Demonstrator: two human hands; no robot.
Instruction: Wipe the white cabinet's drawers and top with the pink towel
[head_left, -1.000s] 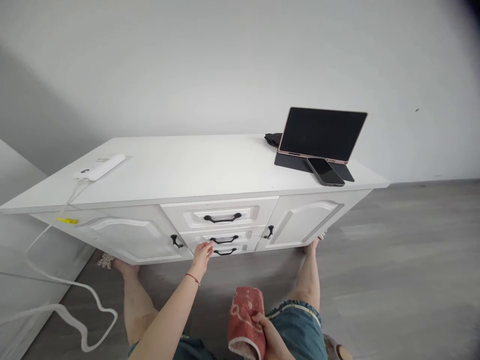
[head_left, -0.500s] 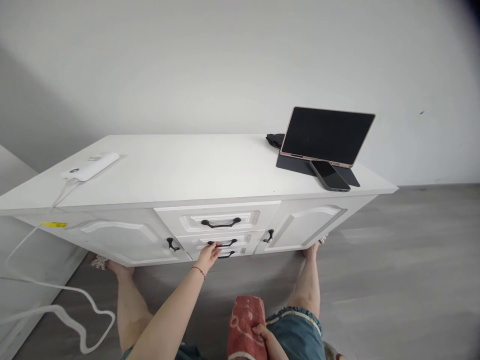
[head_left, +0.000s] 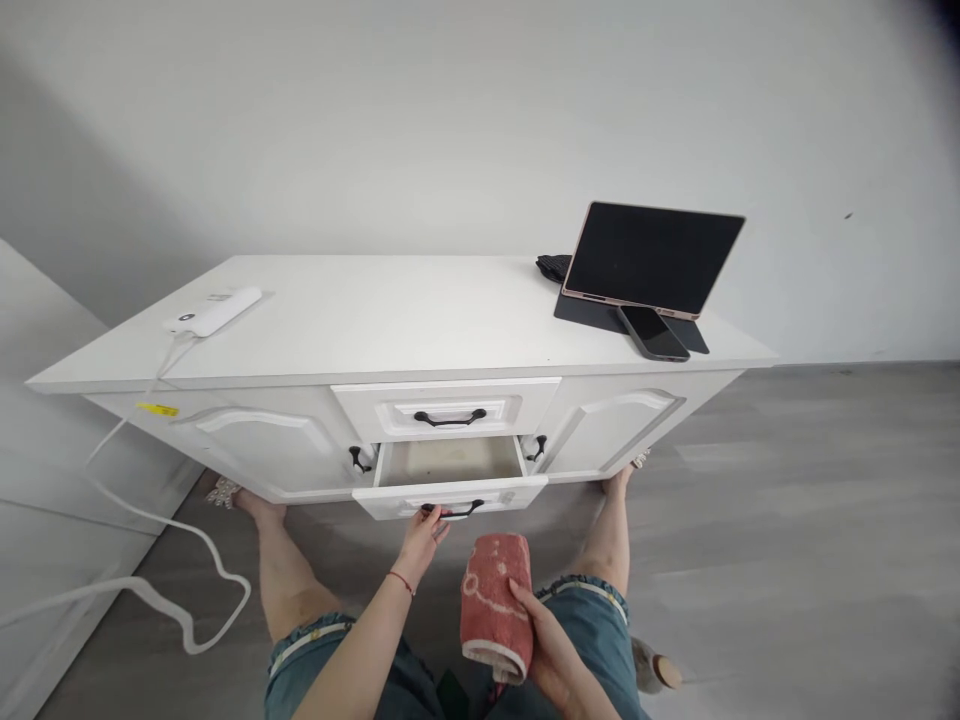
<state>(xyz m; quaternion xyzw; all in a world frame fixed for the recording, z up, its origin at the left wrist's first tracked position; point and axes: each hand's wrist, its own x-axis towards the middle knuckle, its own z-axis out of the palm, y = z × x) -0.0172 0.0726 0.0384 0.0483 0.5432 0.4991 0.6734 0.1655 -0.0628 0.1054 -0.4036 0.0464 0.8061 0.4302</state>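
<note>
My left hand (head_left: 424,538) has its fingers hooked around the black handle (head_left: 465,509) of the middle drawer (head_left: 450,494). That drawer stands pulled out from the white cabinet (head_left: 360,310), and the part of its inside that shows is bare. Above it the top drawer (head_left: 448,410) is closed. In my right hand (head_left: 544,635) is a rolled red towel (head_left: 495,600) with a white pattern and a white edge, held above my lap between my knees. The lowest drawer is hidden behind the pulled-out one.
On the cabinet top, a tablet (head_left: 654,258) stands on its dark cover with a phone (head_left: 654,333) before it. A black folded item (head_left: 553,267) lies behind. At left lies a white device (head_left: 215,312) with a cable (head_left: 157,520) hanging to the floor. Cabinet doors flank the drawers.
The middle drawer, closed before, has come out toward me with my left hand on its handle. My right hand has raised the red towel a little, and more of it shows.
</note>
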